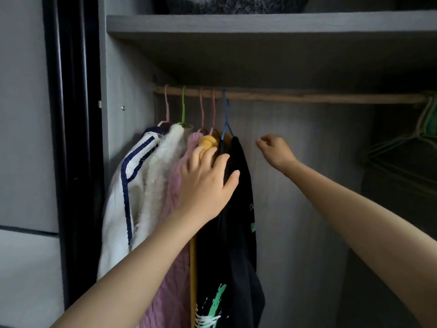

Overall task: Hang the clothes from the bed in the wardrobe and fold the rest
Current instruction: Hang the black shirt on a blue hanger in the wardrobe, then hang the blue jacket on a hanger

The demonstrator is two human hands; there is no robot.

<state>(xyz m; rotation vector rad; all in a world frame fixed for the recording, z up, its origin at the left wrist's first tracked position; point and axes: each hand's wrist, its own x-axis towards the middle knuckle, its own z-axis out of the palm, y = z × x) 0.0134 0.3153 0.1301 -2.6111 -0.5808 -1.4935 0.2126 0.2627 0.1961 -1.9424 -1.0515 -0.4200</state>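
Several garments hang at the left end of the wooden rail (307, 97) in the wardrobe: a white jacket with navy trim (123, 190), a fluffy white sweater (160, 166), a pink knit (173, 268), a yellow garment (208, 140) and a black printed shirt (238, 233) on a blue hanger (225, 114). My left hand (208, 183) lies with spread fingers against the yellow garment and the black shirt's shoulder. My right hand (275, 150) hovers to the right of the black shirt with loosely curled fingers, holding nothing.
A grey shelf (260, 24) sits above the rail with a dark fluffy item (236, 4) on it. Several bare hangers (418, 138) hang at the rail's far right. The wardrobe's dark frame (71, 138) stands at the left.
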